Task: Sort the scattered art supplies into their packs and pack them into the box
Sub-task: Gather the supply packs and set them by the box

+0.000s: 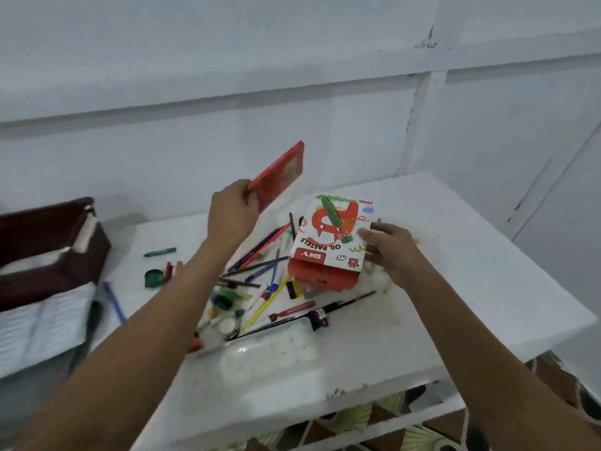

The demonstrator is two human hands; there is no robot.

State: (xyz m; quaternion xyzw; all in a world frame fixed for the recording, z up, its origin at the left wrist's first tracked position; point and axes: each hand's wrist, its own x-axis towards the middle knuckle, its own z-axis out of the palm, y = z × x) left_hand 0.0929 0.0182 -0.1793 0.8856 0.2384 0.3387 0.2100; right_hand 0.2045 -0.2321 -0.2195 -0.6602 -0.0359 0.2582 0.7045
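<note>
- A white bench (471, 288) is seen across the middle of the frame.
- A dark brown box (48, 252) is set at the left edge, open at the top.
- An oil pastels pack (331, 236) is held right of centre; the right hand (387, 249) has its fingers clamped on the pack's right edge.
- A red pack (279, 174) is raised above centre, tilted, with the left hand (231, 209) fingers clamped on its lower end.
- Loose pencils and pens (260, 271) are scattered at centre, beneath the hands.
- A green lid (153, 278) is lying left of the pile.
</note>
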